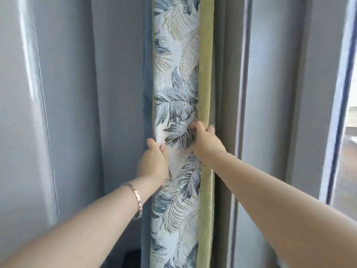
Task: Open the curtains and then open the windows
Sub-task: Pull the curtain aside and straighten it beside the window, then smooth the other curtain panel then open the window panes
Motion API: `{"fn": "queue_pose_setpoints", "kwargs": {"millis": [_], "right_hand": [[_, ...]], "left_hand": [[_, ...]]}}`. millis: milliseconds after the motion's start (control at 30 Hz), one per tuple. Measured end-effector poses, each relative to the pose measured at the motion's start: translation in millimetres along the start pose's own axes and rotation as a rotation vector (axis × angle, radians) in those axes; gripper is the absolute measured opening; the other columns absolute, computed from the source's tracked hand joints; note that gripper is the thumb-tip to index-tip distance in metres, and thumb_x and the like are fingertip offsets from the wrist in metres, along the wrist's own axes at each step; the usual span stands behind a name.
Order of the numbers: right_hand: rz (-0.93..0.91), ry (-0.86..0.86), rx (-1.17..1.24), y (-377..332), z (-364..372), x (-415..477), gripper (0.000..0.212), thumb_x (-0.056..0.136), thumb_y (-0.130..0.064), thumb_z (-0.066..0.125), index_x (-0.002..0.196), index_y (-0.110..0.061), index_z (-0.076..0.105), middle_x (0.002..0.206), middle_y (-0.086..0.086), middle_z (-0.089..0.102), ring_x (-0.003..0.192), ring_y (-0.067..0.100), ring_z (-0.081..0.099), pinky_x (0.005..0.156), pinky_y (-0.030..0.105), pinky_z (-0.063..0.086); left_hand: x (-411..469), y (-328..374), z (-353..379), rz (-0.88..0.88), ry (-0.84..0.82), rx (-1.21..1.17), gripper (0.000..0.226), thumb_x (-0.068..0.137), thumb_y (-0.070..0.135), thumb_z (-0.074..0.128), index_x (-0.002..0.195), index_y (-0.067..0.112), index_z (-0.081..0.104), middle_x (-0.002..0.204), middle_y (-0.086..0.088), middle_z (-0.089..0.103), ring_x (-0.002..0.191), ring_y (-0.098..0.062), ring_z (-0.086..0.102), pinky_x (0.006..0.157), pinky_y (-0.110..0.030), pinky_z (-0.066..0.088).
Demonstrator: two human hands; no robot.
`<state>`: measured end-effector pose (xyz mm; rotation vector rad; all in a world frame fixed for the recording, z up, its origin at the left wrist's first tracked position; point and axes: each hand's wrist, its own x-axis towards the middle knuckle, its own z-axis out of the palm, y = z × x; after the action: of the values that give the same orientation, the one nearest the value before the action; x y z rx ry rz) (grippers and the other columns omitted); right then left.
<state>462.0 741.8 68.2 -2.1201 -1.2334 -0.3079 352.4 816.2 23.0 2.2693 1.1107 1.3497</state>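
Gathering leaf-patterned white-and-blue woven curtain | left hand, right hand clamped on opposite edges | likely bunching folds between grips to clear window.

We see only a dark patch of floor at the near bottom edge, left of the leaf-patterned curtain panel, whose foot we cannot see.

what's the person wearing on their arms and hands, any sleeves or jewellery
Both forearms are bare, with no sleeves in view. The left wrist carries a metal link bracelet with a rose-gold sheen, hanging loosely. The left hand and right hand show no gloves, and no rings or watch can be made out.
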Motion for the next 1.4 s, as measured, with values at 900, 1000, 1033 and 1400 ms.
{"fn": "queue_pose_setpoints", "kwargs": {"millis": [900, 1000, 1033, 1400], "right_hand": [[0.937, -0.061, -0.511, -16.7, -229.3, -474.8, 0.026, 0.085, -0.007, 0.049, 0.102, -0.007, 0.069, 0.102, 0.012, 0.070, 0.094, 0.027, 0.065, 0.079, 0.031, 0.053], [1.074, 0.004, -0.558, -27.5, -276.4, -552.6, 0.023, 0.085, -0.006, 0.051, 0.101, -0.005, 0.068, 0.094, 0.011, 0.070, 0.075, 0.020, 0.060, 0.056, 0.023, 0.049], [1.113, 0.026, -0.584, -32.0, -290.2, -577.9, 0.023, 0.085, -0.006, 0.051, 0.100, -0.004, 0.069, 0.094, 0.013, 0.071, 0.070, 0.019, 0.058, 0.052, 0.021, 0.045], [1.523, 0.325, -0.805, -99.7, -436.2, -861.9, 0.026, 0.086, -0.013, 0.045, 0.103, -0.012, 0.066, 0.107, 0.008, 0.067, 0.095, 0.026, 0.063, 0.078, 0.035, 0.054]], "left_hand": [[-321.9, 224.4, -143.1, 1.072, -1.081, -0.004, 0.020, 0.085, 0.015, 0.045, 0.067, 0.010, 0.052, 0.061, -0.002, 0.058, 0.065, -0.021, 0.065, 0.061, -0.027, 0.050], [-391.1, 265.8, -178.3, 1.196, -1.134, -0.120, 0.023, 0.085, 0.018, 0.048, 0.063, 0.015, 0.048, 0.066, -0.002, 0.062, 0.071, -0.021, 0.069, 0.069, -0.029, 0.054], [-413.3, 278.9, -189.5, 1.230, -1.147, -0.156, 0.022, 0.085, 0.017, 0.048, 0.064, 0.014, 0.049, 0.066, -0.001, 0.062, 0.071, -0.021, 0.070, 0.067, -0.028, 0.054], [-664.1, 402.7, -325.2, 1.552, -1.206, -0.507, 0.019, 0.089, 0.020, 0.043, 0.083, 0.011, 0.059, 0.083, -0.007, 0.070, 0.078, -0.023, 0.067, 0.066, -0.029, 0.047]]}}
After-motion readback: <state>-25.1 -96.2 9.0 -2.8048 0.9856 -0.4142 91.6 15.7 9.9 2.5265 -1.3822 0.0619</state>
